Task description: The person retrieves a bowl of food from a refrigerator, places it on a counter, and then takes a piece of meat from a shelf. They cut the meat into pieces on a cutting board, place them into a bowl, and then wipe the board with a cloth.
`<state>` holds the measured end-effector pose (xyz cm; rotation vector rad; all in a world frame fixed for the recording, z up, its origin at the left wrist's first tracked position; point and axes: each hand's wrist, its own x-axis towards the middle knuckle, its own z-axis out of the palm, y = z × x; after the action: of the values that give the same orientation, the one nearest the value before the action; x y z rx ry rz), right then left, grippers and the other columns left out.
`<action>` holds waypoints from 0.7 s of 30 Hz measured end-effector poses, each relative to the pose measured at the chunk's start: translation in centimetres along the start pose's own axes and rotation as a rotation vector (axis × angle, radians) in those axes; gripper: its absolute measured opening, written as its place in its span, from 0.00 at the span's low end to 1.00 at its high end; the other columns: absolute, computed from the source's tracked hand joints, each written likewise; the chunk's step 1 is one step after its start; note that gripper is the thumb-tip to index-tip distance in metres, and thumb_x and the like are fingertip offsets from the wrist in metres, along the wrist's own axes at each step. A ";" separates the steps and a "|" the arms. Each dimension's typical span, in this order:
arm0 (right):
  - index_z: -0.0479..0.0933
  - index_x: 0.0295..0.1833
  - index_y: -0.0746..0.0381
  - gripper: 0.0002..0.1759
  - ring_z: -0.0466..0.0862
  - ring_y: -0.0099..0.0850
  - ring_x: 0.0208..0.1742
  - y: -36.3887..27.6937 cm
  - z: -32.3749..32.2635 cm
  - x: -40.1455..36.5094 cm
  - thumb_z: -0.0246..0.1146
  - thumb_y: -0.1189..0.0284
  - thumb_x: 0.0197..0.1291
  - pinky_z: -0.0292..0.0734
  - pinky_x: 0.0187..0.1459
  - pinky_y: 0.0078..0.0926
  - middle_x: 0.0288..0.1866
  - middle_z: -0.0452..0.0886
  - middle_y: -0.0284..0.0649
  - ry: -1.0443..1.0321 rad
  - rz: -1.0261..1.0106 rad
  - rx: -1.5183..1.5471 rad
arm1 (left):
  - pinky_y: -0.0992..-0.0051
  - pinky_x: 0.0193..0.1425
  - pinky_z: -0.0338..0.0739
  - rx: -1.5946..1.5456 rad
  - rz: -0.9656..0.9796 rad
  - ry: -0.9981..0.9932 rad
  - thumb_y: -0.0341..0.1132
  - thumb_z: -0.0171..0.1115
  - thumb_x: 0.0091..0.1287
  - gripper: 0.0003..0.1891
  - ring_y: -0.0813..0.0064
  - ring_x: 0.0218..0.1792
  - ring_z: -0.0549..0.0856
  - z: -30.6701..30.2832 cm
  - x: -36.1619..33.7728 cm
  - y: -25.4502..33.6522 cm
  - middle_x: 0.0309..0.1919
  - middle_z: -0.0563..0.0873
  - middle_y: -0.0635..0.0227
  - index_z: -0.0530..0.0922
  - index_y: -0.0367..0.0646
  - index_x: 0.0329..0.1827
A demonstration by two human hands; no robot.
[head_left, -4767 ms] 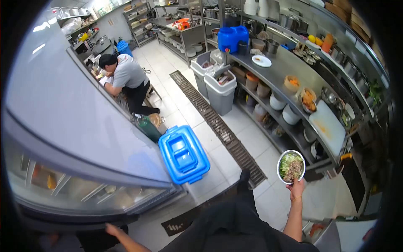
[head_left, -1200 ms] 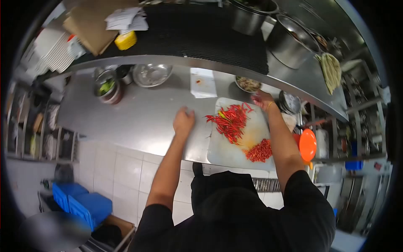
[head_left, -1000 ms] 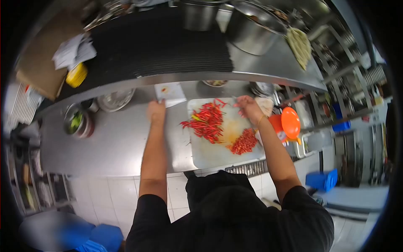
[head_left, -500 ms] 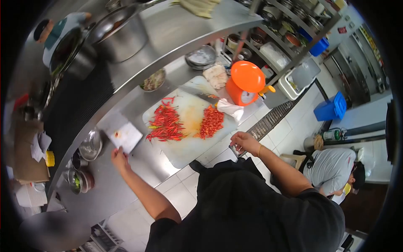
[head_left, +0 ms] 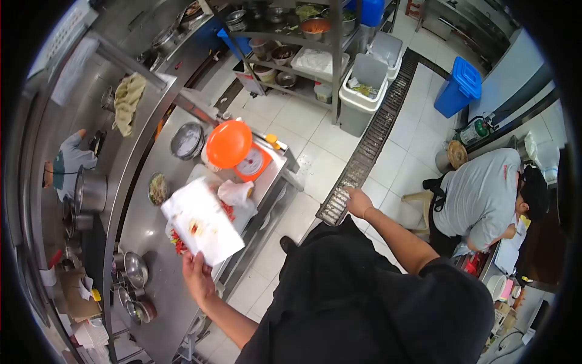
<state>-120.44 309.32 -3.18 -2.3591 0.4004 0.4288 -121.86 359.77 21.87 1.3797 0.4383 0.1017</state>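
My left hand (head_left: pixel 199 276) grips the lower edge of a white sheet of paper (head_left: pixel 212 239) with orange-red stains, held up above the steel counter. Under the sheet, red chilies (head_left: pixel 177 241) show at its left edge, and chopped chilies (head_left: pixel 228 211) peek out at its right. The paper hides most of the cutting board (head_left: pixel 244 212). A crumpled white cloth or bag (head_left: pixel 235 193) lies beside the chopped chilies. My right hand (head_left: pixel 359 201) hangs over the floor drain, away from the counter, with its fingers curled; whatever they may hold is not visible.
An orange scale (head_left: pixel 251 162) stands near the counter's end, beside stacked metal bowls (head_left: pixel 187 141). More bowls (head_left: pixel 134 270) sit on the counter's near left. A person in a grey shirt (head_left: pixel 479 194) bends over at right. Bins (head_left: pixel 364 91) and a drain grate (head_left: pixel 388 112) line the floor.
My left hand has lifted the stained paper off the counter and brought it over the cutting board. The camera view has turned to the right; my right hand stays away from the board.
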 end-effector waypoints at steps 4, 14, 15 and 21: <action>0.79 0.67 0.60 0.26 0.81 0.56 0.63 5.6 -4.7 1.4 0.65 0.65 0.64 0.78 0.66 0.46 0.62 0.79 0.59 0.157 -0.018 0.103 | 0.83 0.28 0.66 0.161 -0.056 -0.288 0.30 0.68 0.72 0.07 0.88 0.26 0.74 14.7 3.7 -1.4 0.34 0.85 0.76 0.79 0.45 0.49; 0.81 0.60 0.66 0.22 0.89 0.40 0.42 21.9 -7.7 1.9 0.67 0.63 0.67 0.87 0.40 0.37 0.55 0.84 0.51 0.345 0.172 0.343 | 0.77 0.23 0.70 0.239 -0.443 -0.743 0.27 0.67 0.69 0.08 0.82 0.19 0.73 49.5 15.3 -18.2 0.24 0.77 0.75 0.75 0.45 0.42; 0.81 0.60 0.66 0.21 0.89 0.37 0.37 24.2 -7.8 1.5 0.67 0.63 0.68 0.87 0.36 0.35 0.54 0.85 0.50 0.367 0.200 0.335 | 0.77 0.23 0.70 0.258 -0.458 -0.753 0.27 0.67 0.68 0.08 0.82 0.19 0.73 52.5 16.7 -19.9 0.24 0.77 0.75 0.75 0.45 0.42; 0.83 0.57 0.66 0.24 0.84 0.52 0.60 30.9 -12.2 2.6 0.62 0.57 0.68 0.78 0.64 0.44 0.56 0.86 0.56 0.341 0.616 0.360 | 0.73 0.17 0.71 0.332 -0.472 -0.710 0.27 0.67 0.67 0.06 0.78 0.16 0.75 72.6 28.5 -32.0 0.22 0.78 0.71 0.77 0.42 0.38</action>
<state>-127.99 278.56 -13.67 -1.9170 1.2673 0.1993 -75.61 295.39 -6.81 1.4912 0.1694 -0.8573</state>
